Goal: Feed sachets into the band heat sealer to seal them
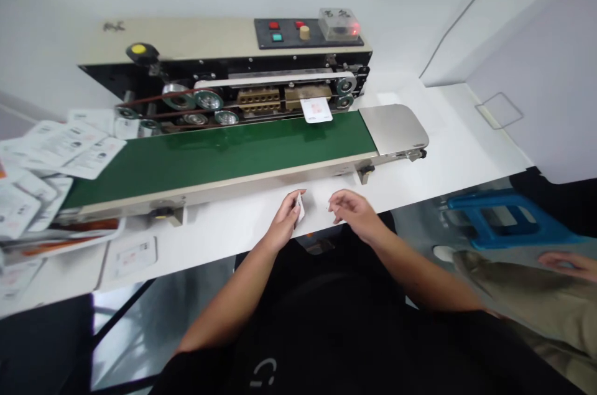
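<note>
My left hand [284, 221] is closed round a small white packet [300, 208], held edge-on in front of the belt. Just to the right, my right hand [355, 213] is held with loosely curled fingers, thumb and forefinger a little apart, and I see nothing clearly held in it. Beyond both hands stands a band sealing machine [224, 40] with a green conveyor belt [233, 152]. Another white packet [317, 111] with a pink print hangs from the sealing jaws above the belt, its top edge hidden inside them.
Loose white packets [69, 146] pile up at the belt's left end, above a white tray [107, 234] with orange items. One flat packet [136, 256] lies on the white table [224, 230]. At right are a blue stool [513, 221] and another person's hand [569, 263].
</note>
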Available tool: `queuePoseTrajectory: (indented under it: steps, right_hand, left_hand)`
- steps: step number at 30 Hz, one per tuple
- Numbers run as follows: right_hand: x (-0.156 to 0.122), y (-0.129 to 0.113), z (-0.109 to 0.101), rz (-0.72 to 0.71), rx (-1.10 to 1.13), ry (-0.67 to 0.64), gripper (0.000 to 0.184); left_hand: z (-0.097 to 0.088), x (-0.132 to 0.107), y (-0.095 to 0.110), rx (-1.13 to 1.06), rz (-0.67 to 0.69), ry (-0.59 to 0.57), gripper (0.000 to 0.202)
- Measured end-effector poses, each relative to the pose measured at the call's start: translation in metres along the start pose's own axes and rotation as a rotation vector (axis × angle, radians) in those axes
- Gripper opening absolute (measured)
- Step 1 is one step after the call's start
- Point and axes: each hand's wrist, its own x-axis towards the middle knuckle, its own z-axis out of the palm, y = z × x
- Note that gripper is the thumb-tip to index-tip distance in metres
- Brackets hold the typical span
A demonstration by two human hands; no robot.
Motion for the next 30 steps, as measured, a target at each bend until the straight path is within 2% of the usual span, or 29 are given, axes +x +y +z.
queuePoseTrajectory:
  steps: [3, 7, 13, 17, 21, 26, 30]
  right_hand:
    - [-0.004, 0.033, 0.007, 0.041, -0.148, -0.113, 0.028]
    - [-0.004, 0.044, 0.013, 0.007, -0.32, -0.191, 0.023]
    - [0.0, 0.049, 0.014, 0.033, -0.287, -0.095, 0.018]
    - [0.002, 0.054, 0.01, 0.021, -0.167, -0.012, 0.024]
    - [0.003, 0.048, 0.004, -0.009, -0.004, 0.105, 0.03]
    - [0.0, 0.024, -0.007, -0.095, 0.099, 0.22, 0.037]
    - [-0.006, 0.009, -0.016, -0.176, 0.118, 0.286, 0.021]
  left_hand:
    - [0.0, 0.001, -0.001, 0.016, -0.008, 0.023, 0.054]
    - [0.002, 0.004, -0.001, -0.019, 0.013, 0.079, 0.045]
    - [0.007, 0.004, 0.006, -0.012, -0.024, 0.036, 0.048]
    - [0.008, 0.002, 0.003, 0.013, -0.061, 0.012, 0.049]
    - [0.008, 0.003, 0.003, -0.025, 0.014, -0.05, 0.048]
    - [0.01, 0.004, 0.012, -0.02, 0.068, -0.075, 0.041]
    - [0.011, 0.003, 0.013, -0.022, 0.064, -0.082, 0.041]
